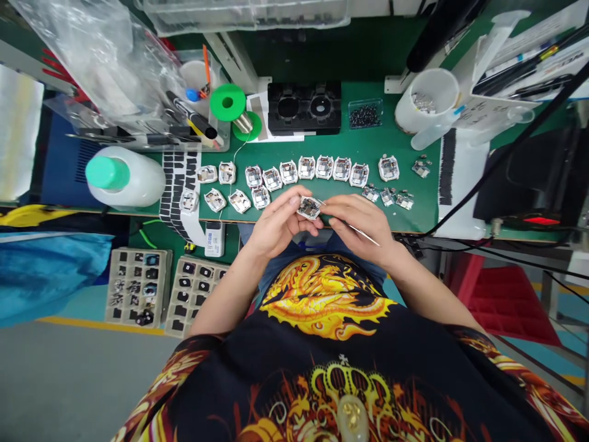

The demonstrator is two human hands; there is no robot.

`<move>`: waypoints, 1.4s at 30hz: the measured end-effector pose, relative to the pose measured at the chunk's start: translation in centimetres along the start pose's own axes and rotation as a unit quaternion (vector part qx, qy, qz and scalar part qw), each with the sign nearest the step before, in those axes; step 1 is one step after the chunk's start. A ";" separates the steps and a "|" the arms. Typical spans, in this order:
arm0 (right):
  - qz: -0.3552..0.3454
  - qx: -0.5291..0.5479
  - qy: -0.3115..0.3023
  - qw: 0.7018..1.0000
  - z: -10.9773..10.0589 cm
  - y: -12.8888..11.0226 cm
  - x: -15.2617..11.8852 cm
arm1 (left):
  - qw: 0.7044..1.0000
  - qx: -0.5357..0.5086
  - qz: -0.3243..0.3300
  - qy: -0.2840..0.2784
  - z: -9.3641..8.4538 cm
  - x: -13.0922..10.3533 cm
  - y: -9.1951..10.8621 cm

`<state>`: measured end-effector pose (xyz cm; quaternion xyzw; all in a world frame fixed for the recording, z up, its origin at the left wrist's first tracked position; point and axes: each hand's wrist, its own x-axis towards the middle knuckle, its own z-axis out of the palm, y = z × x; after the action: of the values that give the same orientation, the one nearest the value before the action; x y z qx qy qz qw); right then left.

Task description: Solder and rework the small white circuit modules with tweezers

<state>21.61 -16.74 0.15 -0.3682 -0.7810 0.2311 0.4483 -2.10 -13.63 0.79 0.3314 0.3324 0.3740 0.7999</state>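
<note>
Between the thumb and fingers of my left hand [280,222] is a white watch case [309,208] with its electronics exposed. My right hand [361,222] pinches a pair of thin metal tweezers [364,234], whose tip meets the right edge of that case. Beyond my hands runs a row of similar open watch cases [324,167] on the green mat. More cases [239,201] lie to the left, some showing fewer parts. Loose circuit modules [404,199] sit on the mat right of my right hand.
A white bottle with a green cap [108,174] stands at left. Behind are a solder spool [229,103], a black fixture [304,108] and a tray of small screws [365,114]. A white cup [427,98] stands at right. Compartment trays [138,285] sit below the bench's left side.
</note>
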 end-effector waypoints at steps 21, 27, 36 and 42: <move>0.012 0.064 -0.023 0.998 -0.8 2.7 1.6 | 0.995 -0.064 -0.072 0.036 -0.4 1.5 0.7; 0.068 0.087 0.013 0.994 -0.6 1.1 1.6 | 0.996 -0.066 -0.061 -0.017 -0.4 1.2 0.6; 0.168 0.129 0.112 0.971 0.0 -1.5 2.3 | 0.995 -0.076 -0.047 -0.050 -0.1 1.2 0.2; 0.220 0.188 0.125 0.949 -0.2 -0.5 2.9 | 0.996 -0.062 -0.049 -0.031 -0.2 1.9 0.6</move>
<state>20.68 -14.78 2.06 -0.4659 -0.5609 0.4188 0.5412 -1.55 -11.75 0.59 0.2759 0.2999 0.3434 0.8461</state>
